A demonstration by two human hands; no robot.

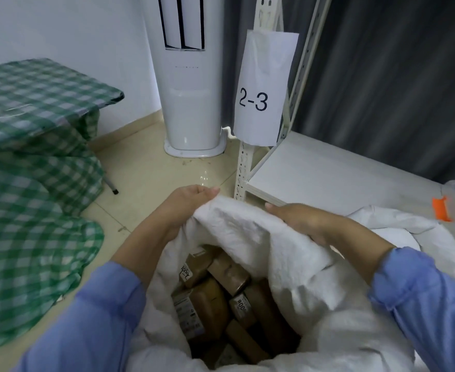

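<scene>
The left hand (pixel 187 204) pinches the far rim of the sack (pixel 250 237), fingers curled over the white cloth. The right hand (pixel 300 220) clamps a thick fold of the same rim a little to the right, thumb on top and fingers tucked under. Between them the rim is lifted and the mouth gapes open. The parcels (pixel 213 294) lie below both hands and back toward the person, deep in the sack, piled at odd angles, most with their long sides running front to back. The opening sits more under the left forearm, so I judge the left hand nearer for a reach straight down, while the right holds the mouth wide. The bare shelf (pixel 315 170) is just beyond the right hand, under the "2-3" sheet (pixel 261 89)
</scene>
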